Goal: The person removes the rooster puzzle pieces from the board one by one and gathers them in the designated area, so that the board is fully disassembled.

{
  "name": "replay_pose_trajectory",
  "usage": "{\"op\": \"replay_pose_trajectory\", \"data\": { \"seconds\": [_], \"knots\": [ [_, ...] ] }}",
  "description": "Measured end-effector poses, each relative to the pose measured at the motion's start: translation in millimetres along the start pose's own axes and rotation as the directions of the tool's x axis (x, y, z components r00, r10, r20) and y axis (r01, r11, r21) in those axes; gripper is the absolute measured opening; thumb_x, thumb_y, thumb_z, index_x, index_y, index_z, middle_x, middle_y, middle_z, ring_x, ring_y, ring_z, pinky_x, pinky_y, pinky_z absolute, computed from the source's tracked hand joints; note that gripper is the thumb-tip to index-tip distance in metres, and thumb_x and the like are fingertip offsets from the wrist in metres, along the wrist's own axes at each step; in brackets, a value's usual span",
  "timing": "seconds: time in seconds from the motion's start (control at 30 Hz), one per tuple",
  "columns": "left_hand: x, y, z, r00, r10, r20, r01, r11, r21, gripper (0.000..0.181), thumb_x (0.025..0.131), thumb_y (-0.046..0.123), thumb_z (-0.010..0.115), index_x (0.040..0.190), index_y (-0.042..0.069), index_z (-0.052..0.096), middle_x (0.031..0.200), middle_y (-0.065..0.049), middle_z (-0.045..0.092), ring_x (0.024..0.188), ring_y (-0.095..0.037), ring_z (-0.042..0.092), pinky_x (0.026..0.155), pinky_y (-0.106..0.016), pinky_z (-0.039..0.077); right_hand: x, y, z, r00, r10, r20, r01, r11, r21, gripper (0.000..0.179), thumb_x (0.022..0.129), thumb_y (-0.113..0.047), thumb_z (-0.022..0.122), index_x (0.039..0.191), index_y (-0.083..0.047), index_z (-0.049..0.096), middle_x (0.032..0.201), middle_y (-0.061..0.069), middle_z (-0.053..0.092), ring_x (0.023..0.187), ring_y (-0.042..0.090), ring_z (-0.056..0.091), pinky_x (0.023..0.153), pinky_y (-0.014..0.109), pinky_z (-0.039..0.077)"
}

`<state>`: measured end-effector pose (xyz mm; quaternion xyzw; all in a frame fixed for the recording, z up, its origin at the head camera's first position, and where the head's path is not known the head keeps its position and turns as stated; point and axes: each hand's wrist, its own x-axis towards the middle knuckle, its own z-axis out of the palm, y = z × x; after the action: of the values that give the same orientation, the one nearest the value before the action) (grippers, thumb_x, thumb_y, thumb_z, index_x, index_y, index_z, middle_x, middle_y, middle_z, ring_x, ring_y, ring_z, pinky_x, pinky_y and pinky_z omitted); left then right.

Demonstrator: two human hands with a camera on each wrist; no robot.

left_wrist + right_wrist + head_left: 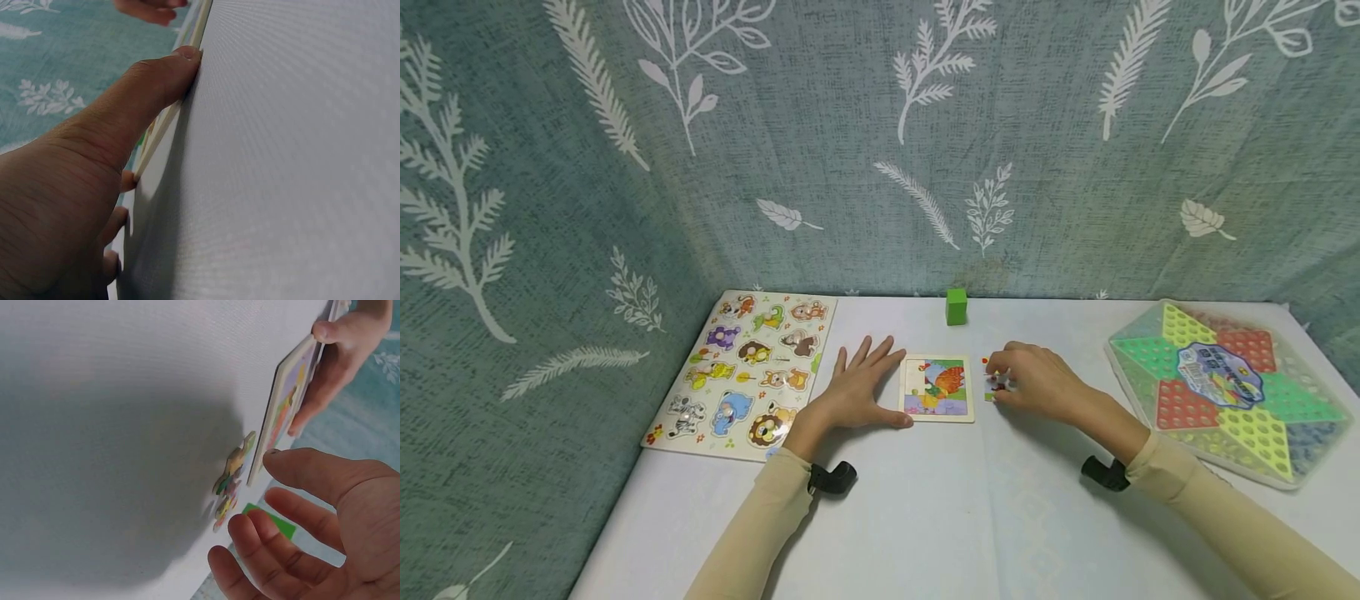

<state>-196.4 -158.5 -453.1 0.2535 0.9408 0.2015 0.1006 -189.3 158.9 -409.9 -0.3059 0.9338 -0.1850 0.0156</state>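
Observation:
A small square jigsaw puzzle in a pale wooden tray [937, 420] lies on the white cloth; it shows a hen, and its upper left part is bare. My left hand [857, 396] spreads its fingers along the tray's left side. Its thumb [172, 72] touches the tray edge near the bottom corner. Just right of the tray, several loose jigsaw pieces [231, 472] lie close together, partly hidden from the head view by my right hand [1037, 379]. That hand is over them, fingers loosely bent, with nothing between thumb and fingertips in the right wrist view.
A green block [957, 308] stands behind the tray near the patterned curtain [820, 167]. On the left lies an animal puzzle board [700, 446], close to my left wrist. A hexagonal box with a star-shaped board [1225, 379] sits at the right, beyond my right forearm.

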Motion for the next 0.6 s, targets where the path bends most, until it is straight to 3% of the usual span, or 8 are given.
{"op": "replay_pose_trajectory", "data": {
  "seconds": [0.6],
  "knots": [
    [0.0,0.0,0.0,1.000,-0.003,0.001,0.003,1.000,-0.008,0.112,0.073,0.065,0.079,0.161,0.022,0.025,0.168,-0.002,0.007,0.152,-0.033,-0.005,0.115,-0.062,-0.010,18.7,-23.0,0.8,0.998,-0.055,0.002,0.055,0.998,0.039,0.022,0.083,-0.013,0.079,0.105,-0.009,0.074,0.095,0.005,0.066,0.079,0.018,0.064,0.068,0.038,0.053]
  ]
}}
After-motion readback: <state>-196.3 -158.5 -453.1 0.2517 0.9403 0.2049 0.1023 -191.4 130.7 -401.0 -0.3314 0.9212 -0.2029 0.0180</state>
